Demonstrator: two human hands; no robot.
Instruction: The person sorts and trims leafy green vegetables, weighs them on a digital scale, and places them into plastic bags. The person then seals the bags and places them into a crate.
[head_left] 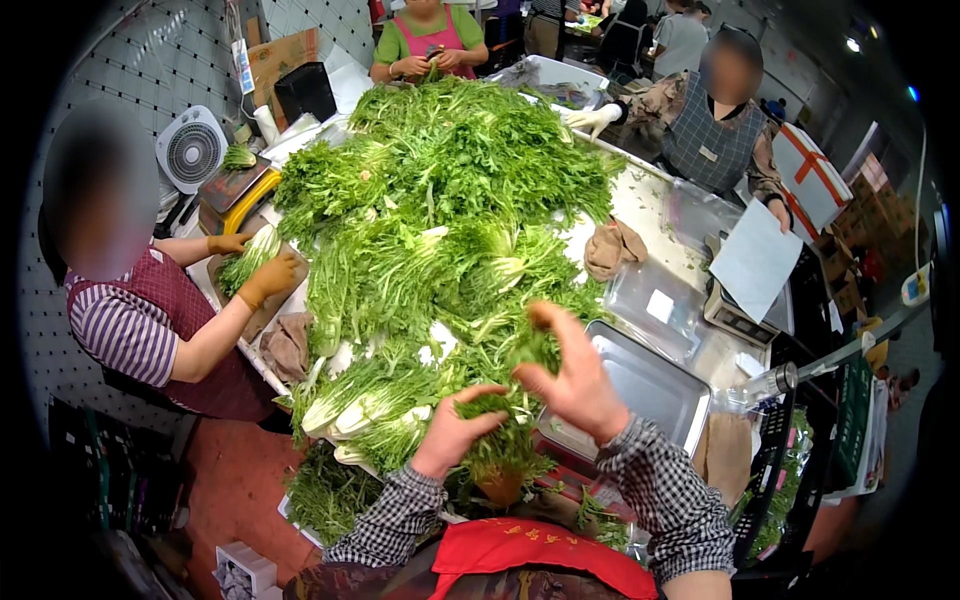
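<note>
1. From where I stand, the left fingers [484,391] are curled round a bunch of curly endive [487,408], thumb opposite; the bunch sits inside their bend and spreads below them.
2. That bunch is dark green and feathery, its fine leaves blurred, so I can't make out where its stems end.
3. Just beyond it, the right fingers [553,319] stand wide apart from the thumb, a blurred green tuft showing in the gap; whether they grip it, I can't tell.
4. Left of the left fingers lie endive heads [362,412], with thick white stems and thin, frilly green tips.
5. Ahead of both sets of fingers rises a heap of endive [450,140], bright and ragged, paler stalks poking through, covering much of the white table [645,208].
6. Right of the right fingers, just beside them, is a rectangular metal tray [655,385]; farther ahead lies a crumpled brown cloth [612,250].
7. Well off to the left, a co-worker's gloved hands [270,278] hold another pale-stemmed endive head [248,258].
</note>
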